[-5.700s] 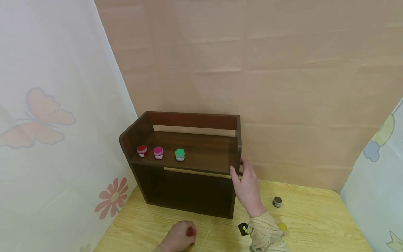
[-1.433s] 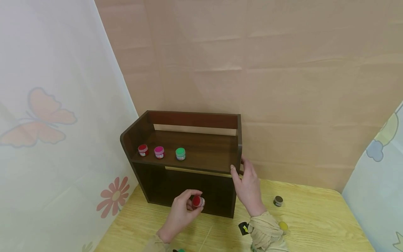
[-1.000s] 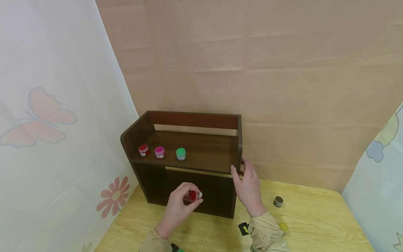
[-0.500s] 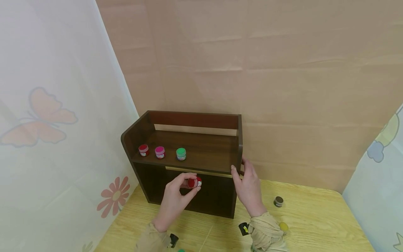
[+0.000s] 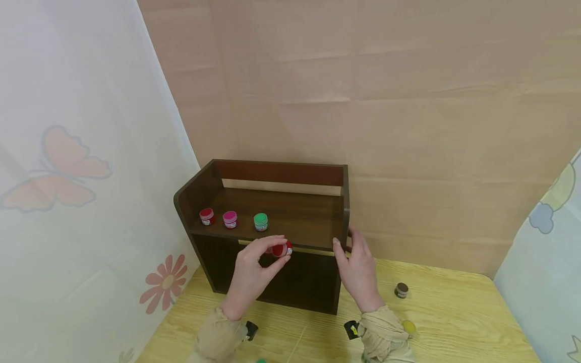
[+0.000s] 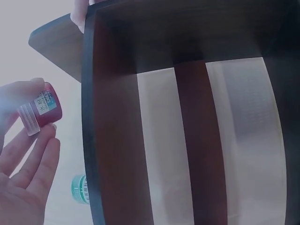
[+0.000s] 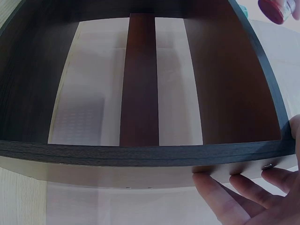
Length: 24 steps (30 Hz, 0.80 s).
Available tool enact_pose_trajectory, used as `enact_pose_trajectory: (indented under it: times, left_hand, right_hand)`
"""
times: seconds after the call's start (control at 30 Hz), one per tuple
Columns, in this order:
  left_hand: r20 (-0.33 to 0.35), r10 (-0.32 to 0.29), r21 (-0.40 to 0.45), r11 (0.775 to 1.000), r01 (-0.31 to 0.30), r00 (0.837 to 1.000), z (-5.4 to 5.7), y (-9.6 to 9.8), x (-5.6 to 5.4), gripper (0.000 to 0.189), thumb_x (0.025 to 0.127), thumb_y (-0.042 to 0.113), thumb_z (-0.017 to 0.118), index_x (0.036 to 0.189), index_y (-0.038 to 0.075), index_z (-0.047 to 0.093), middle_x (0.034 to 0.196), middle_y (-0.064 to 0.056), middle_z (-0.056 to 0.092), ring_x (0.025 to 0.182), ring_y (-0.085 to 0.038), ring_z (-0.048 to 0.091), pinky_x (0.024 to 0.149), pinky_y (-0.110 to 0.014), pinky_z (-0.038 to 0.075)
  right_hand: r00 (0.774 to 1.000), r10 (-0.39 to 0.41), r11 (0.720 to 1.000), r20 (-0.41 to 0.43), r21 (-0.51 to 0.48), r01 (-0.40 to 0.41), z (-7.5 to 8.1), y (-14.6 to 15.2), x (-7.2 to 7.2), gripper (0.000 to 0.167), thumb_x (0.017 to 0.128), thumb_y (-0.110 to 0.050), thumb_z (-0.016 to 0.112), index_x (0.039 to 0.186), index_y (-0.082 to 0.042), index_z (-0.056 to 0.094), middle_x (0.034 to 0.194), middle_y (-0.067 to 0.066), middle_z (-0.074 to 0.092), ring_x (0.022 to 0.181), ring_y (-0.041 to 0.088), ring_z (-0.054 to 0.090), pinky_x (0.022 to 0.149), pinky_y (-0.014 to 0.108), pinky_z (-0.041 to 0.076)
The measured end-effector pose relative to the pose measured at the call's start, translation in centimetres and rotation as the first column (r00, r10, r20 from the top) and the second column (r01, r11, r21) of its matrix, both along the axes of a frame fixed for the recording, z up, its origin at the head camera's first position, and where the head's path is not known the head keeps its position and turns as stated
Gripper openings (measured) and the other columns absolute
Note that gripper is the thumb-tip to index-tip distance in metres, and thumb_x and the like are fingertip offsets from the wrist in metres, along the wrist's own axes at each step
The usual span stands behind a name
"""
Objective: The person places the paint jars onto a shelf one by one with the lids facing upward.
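A small red paint jar [image 5: 283,248] is pinched between the thumb and fingers of my left hand [image 5: 249,275], tilted, in front of the shelf's upper board edge. The left wrist view shows its label and clear lid rim. My right hand [image 5: 358,269] grips the right side panel of the dark brown two-tier shelf [image 5: 304,214], thumb at the front edge; in the right wrist view the fingers [image 7: 218,197] lie against the panel's outer face. On the upper board stand a red jar [image 5: 207,217], a pink jar [image 5: 230,220] and a green jar [image 5: 260,222] in a row.
To the right on the wooden table [image 5: 454,312] stand a dark brown jar [image 5: 401,290] and a yellow-lidded jar [image 5: 409,326], partly behind the right sleeve. A green lid [image 5: 260,361] shows at the bottom edge. Brown paper [image 5: 431,126] hangs behind, patterned cloth at both sides.
My left hand has lifted the red paint jar from the table near the front up to the level of the upper board. My right hand has stayed on the side panel.
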<state>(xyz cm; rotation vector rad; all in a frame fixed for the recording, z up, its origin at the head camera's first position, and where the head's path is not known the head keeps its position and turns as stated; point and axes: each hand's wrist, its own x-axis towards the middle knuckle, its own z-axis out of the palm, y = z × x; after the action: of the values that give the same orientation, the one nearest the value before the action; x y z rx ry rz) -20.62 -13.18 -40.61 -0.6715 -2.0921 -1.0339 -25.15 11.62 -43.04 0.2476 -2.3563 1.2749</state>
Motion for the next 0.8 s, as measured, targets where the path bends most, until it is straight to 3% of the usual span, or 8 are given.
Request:
enact_pose_trajectory:
  times: [0.17,0.3,0.43,0.6,0.8]
  left_hand:
    - [-0.01,0.033,-0.025,0.999,-0.034,0.999,0.6,-0.1,-0.8,0.05,0.077,0.009,0.091,0.122,0.011,0.069,0.115,0.004,0.07,0.095,-0.012,0.065,0.081,-0.038,0.057]
    - [-0.021,0.013,-0.03,0.999,-0.014,1.0,1.0,-0.2,-1.6,0.05,0.076,0.005,0.09,0.121,0.01,0.069,0.124,-0.001,0.069,0.098,-0.014,0.066,0.083,-0.037,0.057]
    - [-0.023,-0.008,-0.031,0.999,0.008,1.0,1.4,-0.3,-2.5,0.048,0.076,0.003,0.089,0.119,0.011,0.07,0.121,-0.001,0.067,0.1,-0.014,0.065,0.085,-0.032,0.056]
    - [0.01,-0.02,-0.043,0.999,0.021,1.0,1.9,-0.3,-3.5,0.043,0.078,0.003,0.088,0.117,0.008,0.072,0.115,0.002,0.065,0.098,-0.013,0.063,0.085,-0.033,0.056]
    - [0.063,0.009,-0.081,0.997,-0.004,0.998,2.1,-0.3,-4.5,0.041,0.081,0.004,0.086,0.119,0.006,0.071,0.115,0.001,0.067,0.099,-0.013,0.061,0.086,-0.032,0.054]
  right_hand:
    - [1.0,0.0,1.0,0.007,0.002,0.0,0.0,0.0,0.0,0.057,0.104,-0.038,0.055,0.147,-0.001,0.045,0.137,0.02,0.055,0.113,0.04,0.062,0.086,0.055,0.055]
    - [1.0,0.003,1.0,0.013,0.005,-0.003,0.0,0.1,0.0,0.058,0.105,-0.039,0.055,0.148,-0.002,0.044,0.137,0.02,0.054,0.113,0.04,0.062,0.086,0.055,0.055]
    - [1.0,0.006,1.0,0.014,0.005,-0.006,0.0,0.1,-0.1,0.059,0.105,-0.039,0.055,0.148,-0.001,0.043,0.138,0.021,0.054,0.114,0.041,0.061,0.088,0.055,0.054]
    - [1.0,0.005,1.0,0.011,0.004,-0.005,0.0,0.1,-0.1,0.058,0.105,-0.038,0.055,0.148,-0.001,0.044,0.138,0.02,0.054,0.115,0.04,0.061,0.087,0.055,0.054]
    - [1.0,0.003,1.0,0.01,-0.001,-0.003,0.0,0.0,-0.1,0.057,0.105,-0.039,0.055,0.148,-0.003,0.044,0.138,0.019,0.054,0.116,0.037,0.06,0.087,0.054,0.054]
